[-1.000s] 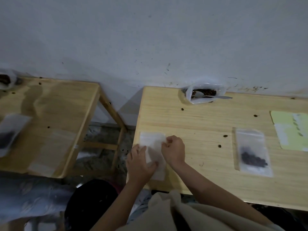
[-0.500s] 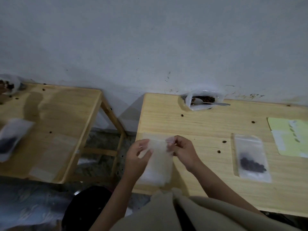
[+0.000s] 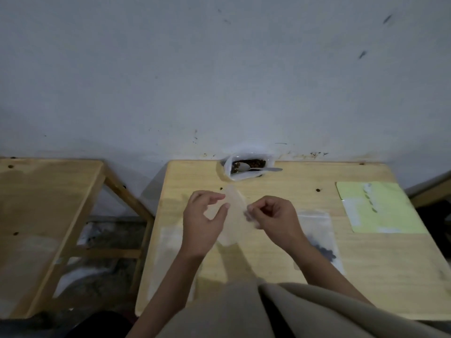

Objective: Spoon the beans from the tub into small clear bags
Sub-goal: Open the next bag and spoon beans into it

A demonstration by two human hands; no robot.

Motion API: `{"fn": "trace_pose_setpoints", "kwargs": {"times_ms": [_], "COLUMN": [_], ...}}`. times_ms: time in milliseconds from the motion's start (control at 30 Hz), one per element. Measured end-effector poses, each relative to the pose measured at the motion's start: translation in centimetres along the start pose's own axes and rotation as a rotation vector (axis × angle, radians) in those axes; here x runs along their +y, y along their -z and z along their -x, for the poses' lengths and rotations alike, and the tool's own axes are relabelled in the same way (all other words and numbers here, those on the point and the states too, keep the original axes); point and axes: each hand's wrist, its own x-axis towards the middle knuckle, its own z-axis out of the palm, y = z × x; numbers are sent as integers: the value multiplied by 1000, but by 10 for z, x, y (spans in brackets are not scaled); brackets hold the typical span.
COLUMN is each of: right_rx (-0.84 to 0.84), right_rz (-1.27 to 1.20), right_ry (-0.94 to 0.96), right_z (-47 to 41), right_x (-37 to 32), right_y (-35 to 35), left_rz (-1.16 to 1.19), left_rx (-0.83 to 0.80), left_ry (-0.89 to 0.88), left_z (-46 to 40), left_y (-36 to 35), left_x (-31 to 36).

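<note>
Empty bag held up at centre frame, both hands working its mouth.

The right hand [image 3: 273,217] pinches the bag [image 3: 234,215]; the left hand [image 3: 207,215] pinches its other side, fingers loosely curved. The tub [image 3: 246,167] with beans and spoon [image 3: 258,169] sits above, by the wall. If the thin film slips, the mouth may stay stuck and beans would spill.

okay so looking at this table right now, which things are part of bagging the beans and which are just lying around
Part of the job:
empty bag, pinched by left hand and right hand
tub of beans
spoon resting in the tub
filled bag

Just lying about:
green sheet
side table
stray beans
</note>
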Motion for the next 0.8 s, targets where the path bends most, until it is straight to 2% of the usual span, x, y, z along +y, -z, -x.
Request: {"fn": "trace_pose_setpoints", "kwargs": {"times_ms": [133, 400, 567, 700, 800], "right_rx": [40, -28, 53, 2, -16], "right_rz": [-31, -70, -185, 119, 196], "right_ry": [41, 38, -133, 28, 67], "right_z": [0, -9, -14, -13, -15], "right_x": [-3, 2, 3, 1, -3], "right_y": [19, 50, 54, 56, 59], "left_rz": [210, 290, 312, 341, 352], "left_rx": [-54, -29, 32, 91, 90], "left_ry": [165, 275, 394, 449, 466], "left_z": [1, -9, -10, -6, -6], "left_y": [-36, -70, -79, -84, -82], "left_x": [32, 45, 46, 50, 49]}}
